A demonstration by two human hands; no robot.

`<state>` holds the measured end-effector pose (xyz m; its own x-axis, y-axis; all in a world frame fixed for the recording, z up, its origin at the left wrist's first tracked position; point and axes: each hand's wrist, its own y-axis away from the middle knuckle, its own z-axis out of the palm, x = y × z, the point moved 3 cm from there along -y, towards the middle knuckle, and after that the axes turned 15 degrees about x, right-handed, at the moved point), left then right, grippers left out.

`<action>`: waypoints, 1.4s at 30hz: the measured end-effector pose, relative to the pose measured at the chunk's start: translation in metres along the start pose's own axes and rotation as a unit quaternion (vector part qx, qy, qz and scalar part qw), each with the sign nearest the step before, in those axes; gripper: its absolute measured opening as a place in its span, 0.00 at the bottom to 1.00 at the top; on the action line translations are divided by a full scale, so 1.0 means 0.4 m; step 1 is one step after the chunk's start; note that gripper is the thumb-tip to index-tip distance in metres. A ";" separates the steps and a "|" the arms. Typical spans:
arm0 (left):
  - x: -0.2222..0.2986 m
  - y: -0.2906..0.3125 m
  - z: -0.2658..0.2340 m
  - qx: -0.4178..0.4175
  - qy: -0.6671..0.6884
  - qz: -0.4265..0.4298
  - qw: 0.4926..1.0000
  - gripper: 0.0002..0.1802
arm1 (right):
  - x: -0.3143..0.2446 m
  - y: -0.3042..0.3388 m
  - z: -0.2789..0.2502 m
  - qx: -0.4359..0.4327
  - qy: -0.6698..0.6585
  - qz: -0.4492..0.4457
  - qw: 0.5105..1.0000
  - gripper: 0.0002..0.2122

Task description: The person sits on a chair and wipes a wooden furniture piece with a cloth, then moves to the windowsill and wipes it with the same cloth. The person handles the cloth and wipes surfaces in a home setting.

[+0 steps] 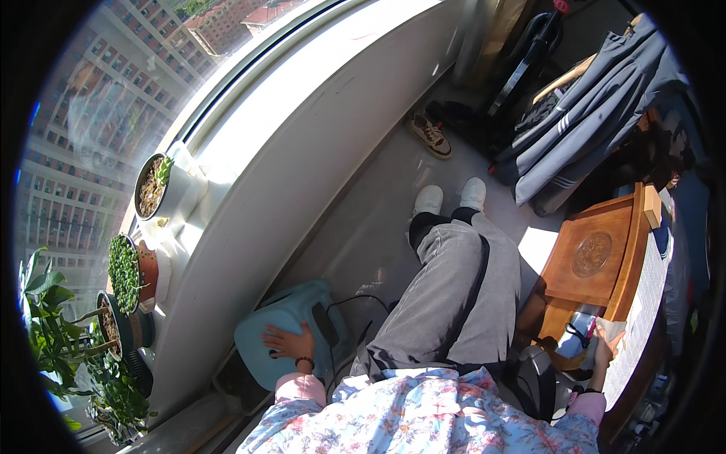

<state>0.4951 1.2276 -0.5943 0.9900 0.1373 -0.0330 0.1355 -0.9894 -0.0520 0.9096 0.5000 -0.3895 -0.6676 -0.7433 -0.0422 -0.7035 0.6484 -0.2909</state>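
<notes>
My left hand (289,343) lies with fingers spread on the flat top of a light blue plastic stool-like piece (261,314), rounded at the corners, with a dark slot in its side. On the right, my right hand (602,350) is closed around a small greyish cloth (611,328) at the edge of a brown wooden cabinet (578,265). The cabinet carries a round carved emblem. Just left of that hand, an opening in the cabinet shows white and blue items, partly hidden.
A white windowsill (265,129) curves along the left, holding a white pot (149,185), a brown pot (147,272) and leafy plants (49,303). A dark cable (361,297) crosses the floor. Ahead are a lone shoe (431,136) and hanging grey clothes (578,113).
</notes>
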 end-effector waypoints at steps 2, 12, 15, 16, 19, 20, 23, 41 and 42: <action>0.034 -0.014 0.008 0.008 -0.022 -0.032 0.999 0.62 | 0.008 0.008 -0.002 -0.033 -0.034 0.012 0.999 0.51; 0.164 -0.122 0.092 0.001 -0.037 -0.132 0.991 0.57 | -0.122 -0.001 -0.017 0.099 -0.186 -0.137 0.968 0.24; 0.193 -0.127 0.062 -0.008 0.049 -0.071 0.996 0.48 | -0.270 -0.017 -0.037 0.021 -0.425 -0.101 0.899 0.19; 0.216 -0.124 0.029 0.005 0.085 -0.028 0.996 0.45 | -0.326 -0.012 -0.042 -0.066 -0.469 -0.066 0.878 0.20; 0.358 -0.109 -0.127 -0.162 0.495 0.044 0.852 0.31 | -0.495 0.052 -0.044 -0.171 -0.549 0.053 0.816 0.23; 0.405 -0.076 -0.202 -0.232 0.597 0.001 0.768 0.24 | -0.555 0.071 -0.050 -0.211 -0.594 0.037 0.775 0.23; 0.547 0.035 -0.479 -0.375 0.683 0.068 0.623 0.25 | -0.671 0.124 -0.059 -0.302 -0.611 0.011 0.732 0.22; 1.000 0.218 -0.856 -0.799 0.576 -0.173 0.020 0.37 | -0.691 0.119 -0.141 -0.217 -0.521 -0.068 0.823 0.25; 1.012 0.214 -0.860 -0.798 0.576 -0.176 0.016 0.37 | -0.700 0.121 -0.138 -0.222 -0.510 -0.051 0.829 0.25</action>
<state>0.9210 1.1822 -0.2690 0.1369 0.9652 -0.2228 -0.9406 0.1972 0.2763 1.0488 0.7485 -0.3390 -0.2048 -0.4030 -0.8920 -0.9149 0.4026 0.0282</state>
